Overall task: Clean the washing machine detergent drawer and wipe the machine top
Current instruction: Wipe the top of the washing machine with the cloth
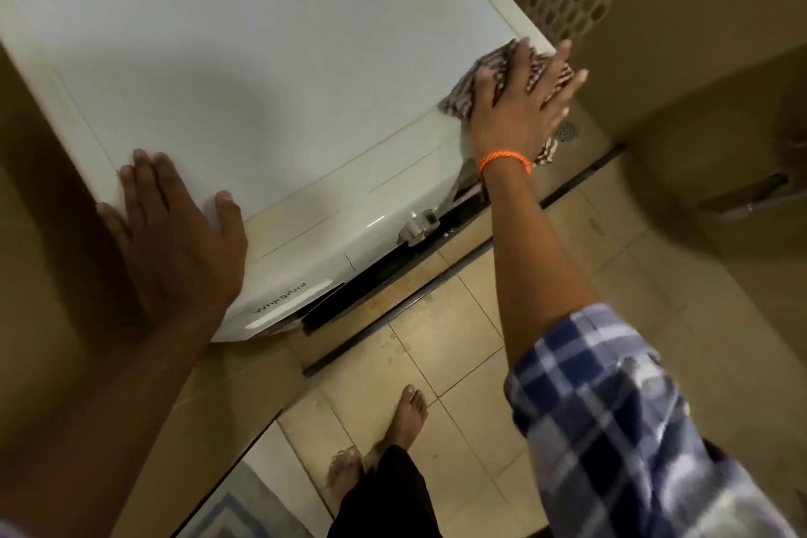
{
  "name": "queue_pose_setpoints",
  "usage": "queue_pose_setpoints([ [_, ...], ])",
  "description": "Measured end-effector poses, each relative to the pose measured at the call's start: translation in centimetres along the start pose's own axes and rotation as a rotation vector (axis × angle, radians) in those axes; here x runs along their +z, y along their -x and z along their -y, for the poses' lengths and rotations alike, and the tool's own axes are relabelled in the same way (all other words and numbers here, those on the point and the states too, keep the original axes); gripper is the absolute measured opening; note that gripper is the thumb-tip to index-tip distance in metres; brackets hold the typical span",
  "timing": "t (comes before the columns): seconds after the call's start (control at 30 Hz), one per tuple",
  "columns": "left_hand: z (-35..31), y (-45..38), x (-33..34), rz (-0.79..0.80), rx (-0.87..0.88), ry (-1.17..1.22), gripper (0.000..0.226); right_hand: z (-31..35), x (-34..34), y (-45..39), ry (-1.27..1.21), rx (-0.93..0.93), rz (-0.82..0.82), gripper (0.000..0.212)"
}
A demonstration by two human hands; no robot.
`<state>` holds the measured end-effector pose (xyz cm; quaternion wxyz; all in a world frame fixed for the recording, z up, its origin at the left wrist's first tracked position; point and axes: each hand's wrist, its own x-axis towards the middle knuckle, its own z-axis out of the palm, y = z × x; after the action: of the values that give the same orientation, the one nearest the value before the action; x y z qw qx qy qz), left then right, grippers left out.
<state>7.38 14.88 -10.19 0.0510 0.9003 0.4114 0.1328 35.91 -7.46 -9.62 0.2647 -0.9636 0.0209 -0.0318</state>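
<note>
Stage: top-wipe underway | right hand [515, 109] presses cloth [493, 74] flat, fingers spread, at machine top [262, 57] right edge | left hand [174, 232] braces, fingers straight | drawer's state unclear

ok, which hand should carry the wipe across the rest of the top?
Right. The right hand presses flat on the cloth at the machine top's edge; the left hand rests bare on the near corner.
</note>
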Motion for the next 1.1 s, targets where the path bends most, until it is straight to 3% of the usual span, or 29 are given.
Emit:
queue_pose_setpoints([
  [0.13,0.2,-0.1,-0.3,-0.019,0.006,0.037,0.072,3.2,1.0,9.2,0.156,-0.329,0.11,0.067],
  [0.3,0.9,-0.2,-0.4,-0.2,-0.109,0.396,0.058,8.5,2.1,22.1,0.163,-0.907,0.446,0.062],
  [0.43,0.7,-0.2,-0.5,-0.169,-0.141,0.366,0.056,9.3,2.8,22.7,0.243,-1.166,0.498,0.062],
  [0.53,0.5,-0.1,-0.1,-0.116,-0.055,0.185,0.057,7.1,2.0,16.3,0.253,-1.14,0.426,0.066],
  [0.8,0.4,-0.7,-0.2,-0.031,-0.062,0.18,0.069,-1.0,-2.2,-8.5,0.348,-0.5,0.273,0.066],
  [0.97,0.7,-0.7,-0.2,-0.024,-0.067,0.166,0.064,2.1,-0.4,-4.6,0.353,-0.38,0.17,0.072],
  [1.1,0.6,-0.5,-0.3,-0.104,-0.092,0.286,0.056,7.5,2.1,7.5,0.295,-0.636,0.261,0.069],
])
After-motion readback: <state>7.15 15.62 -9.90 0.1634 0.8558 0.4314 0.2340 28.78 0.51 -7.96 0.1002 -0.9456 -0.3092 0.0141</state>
